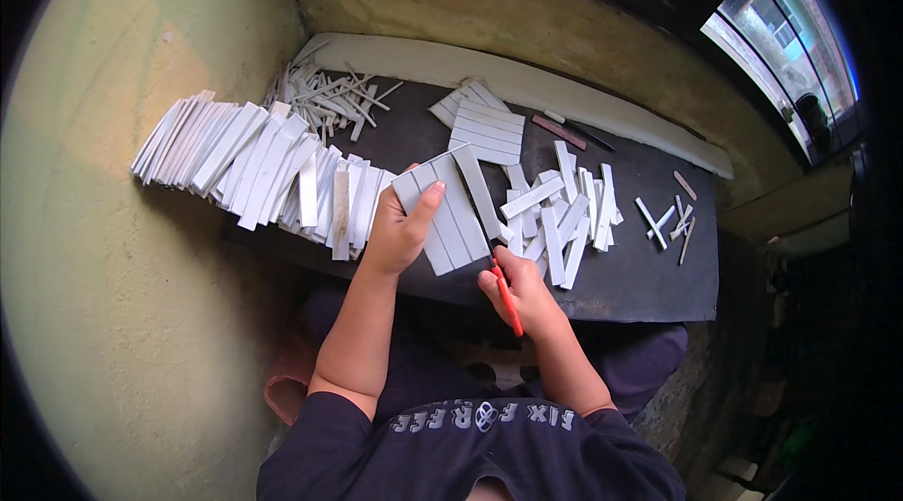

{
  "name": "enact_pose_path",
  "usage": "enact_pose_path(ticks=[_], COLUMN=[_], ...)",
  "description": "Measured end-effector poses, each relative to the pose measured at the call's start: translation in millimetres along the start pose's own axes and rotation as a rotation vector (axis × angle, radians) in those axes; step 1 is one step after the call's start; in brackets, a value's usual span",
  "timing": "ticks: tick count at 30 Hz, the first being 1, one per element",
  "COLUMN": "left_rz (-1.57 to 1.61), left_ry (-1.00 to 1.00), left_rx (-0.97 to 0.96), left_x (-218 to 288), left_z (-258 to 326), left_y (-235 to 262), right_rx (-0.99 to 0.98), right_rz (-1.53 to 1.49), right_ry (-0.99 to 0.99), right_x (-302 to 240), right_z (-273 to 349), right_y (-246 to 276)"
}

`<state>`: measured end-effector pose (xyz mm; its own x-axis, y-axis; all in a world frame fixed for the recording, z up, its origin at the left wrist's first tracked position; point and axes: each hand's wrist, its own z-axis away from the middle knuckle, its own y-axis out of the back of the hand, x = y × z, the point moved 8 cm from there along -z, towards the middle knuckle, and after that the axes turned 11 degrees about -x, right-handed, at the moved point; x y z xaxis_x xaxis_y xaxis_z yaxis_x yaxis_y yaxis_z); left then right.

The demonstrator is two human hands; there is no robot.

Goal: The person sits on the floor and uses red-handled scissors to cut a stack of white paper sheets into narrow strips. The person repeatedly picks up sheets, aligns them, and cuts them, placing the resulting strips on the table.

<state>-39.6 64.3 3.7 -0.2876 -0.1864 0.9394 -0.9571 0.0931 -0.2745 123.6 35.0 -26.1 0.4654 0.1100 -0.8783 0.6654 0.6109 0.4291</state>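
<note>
My left hand (403,223) grips a white square tile (440,221) marked with parallel dark lines, its thumb on the tile's face. In my right hand (527,289) is a red-handled hand tool (505,294), which looks like pliers. The tool's dark head meets the tile's lower right corner. Along that right side a strip (477,189) stands at an angle to the rest of the tile, a narrow dark gap between them. The tool's jaws are mostly hidden by my fingers and the tile.
Loose white strips (564,226) lie right of my hands. A long row of stacked strips (235,158) runs along the left. Thin offcuts (329,96) are heaped behind it. Lined tiles (487,129) and a brown bar (559,131) lie farther back on the dark table (649,280).
</note>
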Motion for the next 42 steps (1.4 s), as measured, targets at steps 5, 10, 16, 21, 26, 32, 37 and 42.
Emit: enact_pose_path(ticks=[5, 10, 16, 21, 26, 32, 37, 42], left_rz=[0.004, -0.017, -0.010, -0.021, -0.024, -0.018, -0.027, -0.017], left_ry=[0.065, 0.040, 0.058, 0.074, 0.070, 0.075, 0.087, 0.149], left_rx=[-0.065, -0.093, -0.092, -0.078, -0.063, -0.070, -0.056, -0.063], left_x=[-7.2, -4.2, -6.3, -9.2, -6.1, -8.3, -12.2, -17.0], left_z=[1.1, 1.3, 0.7, -0.2, -0.8, -1.0, -0.2, 1.4], left_y=[-8.5, -14.6, -13.1, -10.4, -10.9, -9.6, -7.1, -7.1], right_rx=[-0.038, -0.038, -0.003, 0.018, 0.033, 0.059, 0.056, 0.056], right_rz=[-0.125, -0.149, -0.120, -0.106, -0.107, -0.044, -0.118, -0.126], right_ry=[0.007, 0.011, -0.010, -0.041, -0.035, 0.009, -0.013, -0.015], right_x=[6.0, 7.6, 8.0, 11.7, 11.2, 6.2, 11.4, 14.4], right_z=[3.5, 5.3, 3.5, 1.1, -0.2, -1.3, -1.5, -2.2], right_y=[0.6, 1.0, 1.6, 1.6, 1.9, 3.6, 1.0, 0.9])
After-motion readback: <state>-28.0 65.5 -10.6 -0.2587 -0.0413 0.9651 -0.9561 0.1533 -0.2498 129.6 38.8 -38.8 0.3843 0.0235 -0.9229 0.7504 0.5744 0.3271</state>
